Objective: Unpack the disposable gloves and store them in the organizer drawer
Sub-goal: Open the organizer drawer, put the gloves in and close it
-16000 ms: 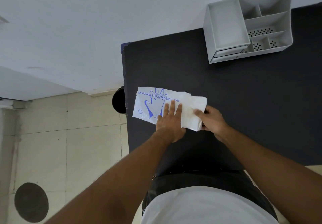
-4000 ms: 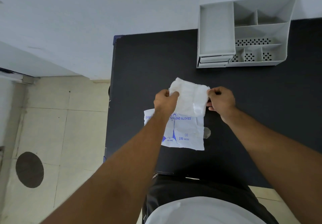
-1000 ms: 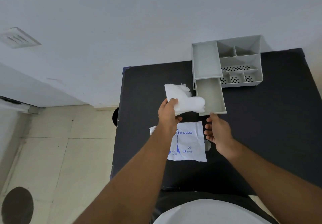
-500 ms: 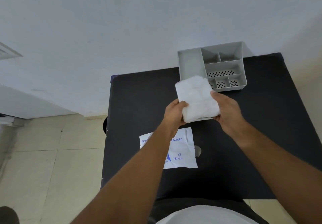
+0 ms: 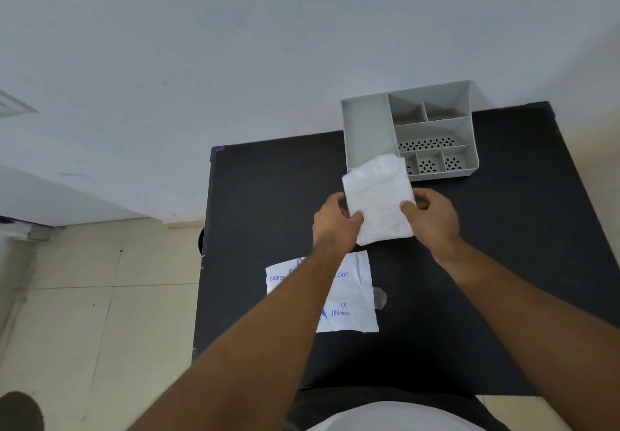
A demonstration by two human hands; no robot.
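A white stack of thin disposable gloves (image 5: 377, 195) is held flat between both hands above the black table (image 5: 523, 263). My left hand (image 5: 333, 221) pinches its left edge and my right hand (image 5: 432, 214) grips its right edge. The stack covers the pulled-out drawer of the grey organizer (image 5: 365, 128), so the drawer is hidden. The emptied glove bag (image 5: 349, 299), white with blue print, lies flat on the table below my left forearm.
The organizer stands at the table's far edge against the pale wall, with several small perforated compartments (image 5: 427, 143) on its right. A small clear scrap (image 5: 380, 298) lies beside the bag. Tiled floor (image 5: 84, 313) drops off to the left of the table.
Earlier I pulled the gloves out of the bag and the drawer was slid out. In the last second my right hand joined the left on the stack, now over the drawer.
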